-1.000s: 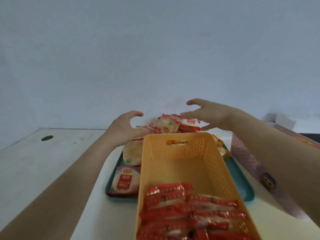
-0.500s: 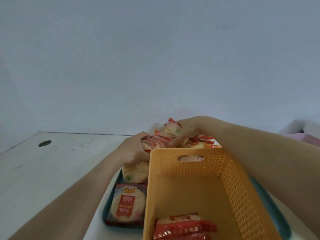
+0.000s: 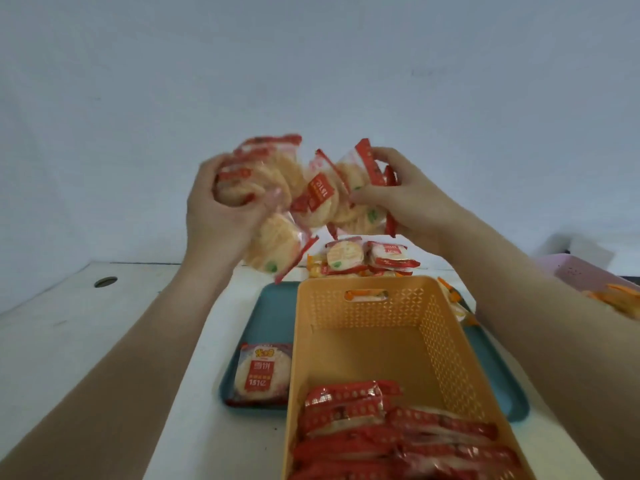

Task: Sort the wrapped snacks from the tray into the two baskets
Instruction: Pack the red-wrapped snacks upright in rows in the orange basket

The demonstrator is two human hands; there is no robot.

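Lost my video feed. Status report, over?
Left hand and right hand: each grip full of rice cracker packs, raised above orange basket. One pack left on tray. Nothing blocking.

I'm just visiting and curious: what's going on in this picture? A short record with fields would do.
Left hand: raised, gripping several round rice cracker packets
Right hand: raised, gripping more of the same packets
Orange basket: sits on the tray, red-wrapped snacks in its near end, far end bare
Teal tray: one cracker packet beside the basket, a few more packets behind it
Pink basket: far right, mostly out of view
Surface: white table
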